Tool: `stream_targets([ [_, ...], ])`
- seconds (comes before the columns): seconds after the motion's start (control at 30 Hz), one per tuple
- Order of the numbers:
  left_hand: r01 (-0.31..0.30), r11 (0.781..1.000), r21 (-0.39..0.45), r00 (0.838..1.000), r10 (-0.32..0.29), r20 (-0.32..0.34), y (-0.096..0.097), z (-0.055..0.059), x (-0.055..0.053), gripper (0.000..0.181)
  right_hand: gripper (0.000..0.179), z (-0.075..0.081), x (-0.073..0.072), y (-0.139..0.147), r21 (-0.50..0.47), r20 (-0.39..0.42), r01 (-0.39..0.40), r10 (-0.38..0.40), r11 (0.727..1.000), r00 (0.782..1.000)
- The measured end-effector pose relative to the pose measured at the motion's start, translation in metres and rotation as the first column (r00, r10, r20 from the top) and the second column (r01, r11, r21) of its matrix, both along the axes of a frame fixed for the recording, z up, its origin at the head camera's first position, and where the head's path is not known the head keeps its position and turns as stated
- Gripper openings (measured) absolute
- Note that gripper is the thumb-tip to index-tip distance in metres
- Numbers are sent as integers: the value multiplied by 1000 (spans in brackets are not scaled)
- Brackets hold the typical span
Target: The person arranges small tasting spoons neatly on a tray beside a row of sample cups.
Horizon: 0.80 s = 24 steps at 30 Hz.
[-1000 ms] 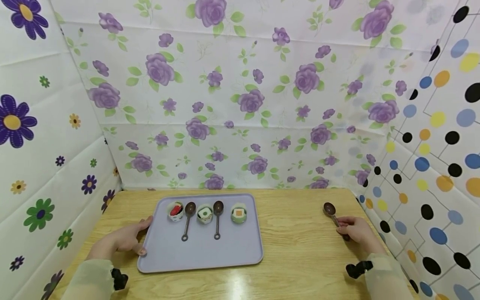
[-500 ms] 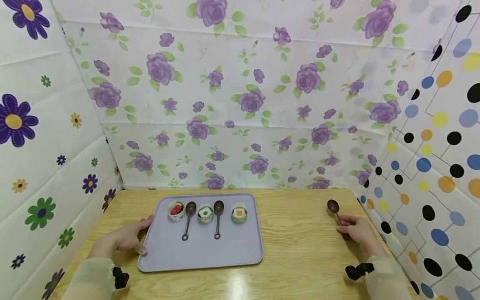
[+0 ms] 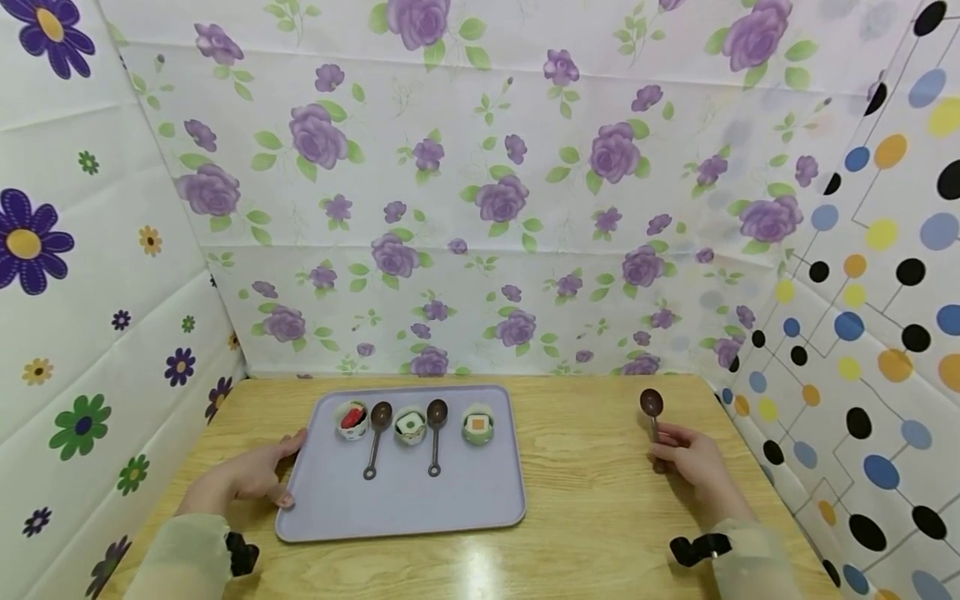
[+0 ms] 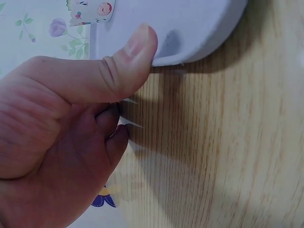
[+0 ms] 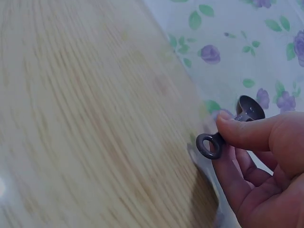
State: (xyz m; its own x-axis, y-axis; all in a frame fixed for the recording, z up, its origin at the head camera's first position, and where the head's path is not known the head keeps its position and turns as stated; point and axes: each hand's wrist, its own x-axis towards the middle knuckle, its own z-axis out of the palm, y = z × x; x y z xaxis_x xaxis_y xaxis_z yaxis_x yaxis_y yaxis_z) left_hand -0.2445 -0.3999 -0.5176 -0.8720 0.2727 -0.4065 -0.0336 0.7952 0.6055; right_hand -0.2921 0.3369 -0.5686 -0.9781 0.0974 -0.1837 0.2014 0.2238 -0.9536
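Observation:
My left hand [image 3: 251,477] rests against the left edge of a pale purple tray [image 3: 390,512]. In the left wrist view its thumb [image 4: 135,52] touches the tray's rim, with other fingers loosely bent beside it. To the right, my right hand [image 3: 697,462] pinches a dark brown spoon [image 3: 652,403] by the handle, its bowl pointing away from me. The right wrist view shows the spoon's ring end [image 5: 209,146] sticking out past thumb and fingers. Two matching spoons, a left one [image 3: 377,437] and a right one [image 3: 436,433], lie on the tray between the cups.
Along the tray's back stand a cup with a red piece [image 3: 351,419], a cup with a green-dotted white piece [image 3: 410,426] and a green cup with an orange-centred square [image 3: 477,425]. The wooden table [image 3: 585,492] meets a flowered cloth [image 3: 502,275] behind.
My right hand has shifted left with the spoon, which now points more straight away from me. The left hand and the tray have stayed in place.

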Motion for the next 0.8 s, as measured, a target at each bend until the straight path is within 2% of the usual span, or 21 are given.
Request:
stream_targets([
  [0.1,14,1000,0,1000,-14,-7,-1,0,-1,132,63,3,0,-10,-23,4,-4,4,1000,1000],
  [0.23,6,1000,-28,1000,-7,-20,6,6,2,128,63,3,-1,-24,-84,-5,-31,31,996,1000],
  [0.33,6,999,-42,1000,-7,-23,9,9,3,127,64,6,0,-35,-86,-10,-56,55,995,998],
  [0.6,1,999,-47,1000,-1,-17,9,9,4,126,64,13,-2,-74,-132,-11,-110,109,985,994],
  [0.8,-4,998,-65,1000,2,-24,10,8,4,126,59,11,-1,-108,-103,-34,-159,156,982,987],
])
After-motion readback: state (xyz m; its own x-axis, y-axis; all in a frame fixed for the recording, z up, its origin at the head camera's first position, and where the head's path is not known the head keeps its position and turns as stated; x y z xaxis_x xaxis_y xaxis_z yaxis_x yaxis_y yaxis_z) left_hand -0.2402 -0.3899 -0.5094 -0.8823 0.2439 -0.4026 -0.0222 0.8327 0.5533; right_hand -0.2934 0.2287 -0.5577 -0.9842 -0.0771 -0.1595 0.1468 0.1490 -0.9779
